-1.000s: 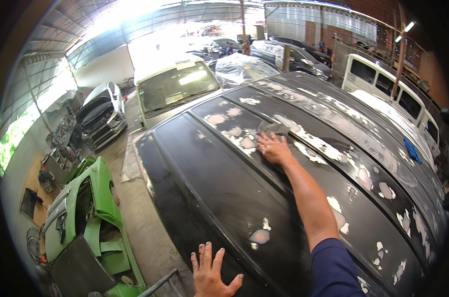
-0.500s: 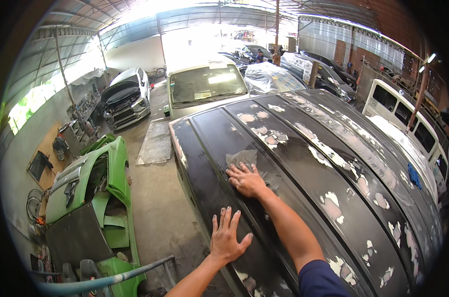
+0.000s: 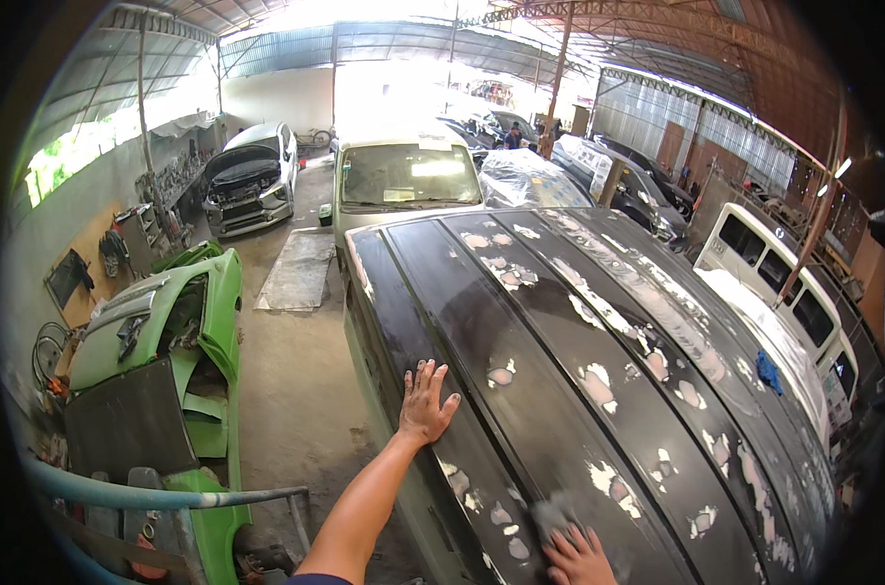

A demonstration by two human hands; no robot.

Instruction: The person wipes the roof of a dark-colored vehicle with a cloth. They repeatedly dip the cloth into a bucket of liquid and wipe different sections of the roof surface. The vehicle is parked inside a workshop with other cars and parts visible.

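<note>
Before me lies the ribbed black roof point(image 3: 481, 322) of a vehicle, dotted with bare patches in white and pinkish grey. My left hand point(image 3: 428, 402) rests flat near its left edge, open, fingers stretched and holding nothing. At the lower edge of the picture, my right hand point(image 3: 577, 561) presses a grey cloth point(image 3: 554, 509) against the roof, its fingers over the cloth. The cloth is smeared by motion, and part of it is hidden under the hand.
A teal metal rail point(image 3: 169, 498) stands at lower left, with a partly dismantled green car body point(image 3: 223, 302) beyond. A pale van point(image 3: 408, 175) stands ahead, and a silver car point(image 3: 252, 185) has its hood up. A blue cloth point(image 3: 769, 371) lies at the right.
My right hand has drawn the grey cloth back toward me, from the roof's middle to the near side. My left hand stays flat on the roof. The view has shifted slightly.
</note>
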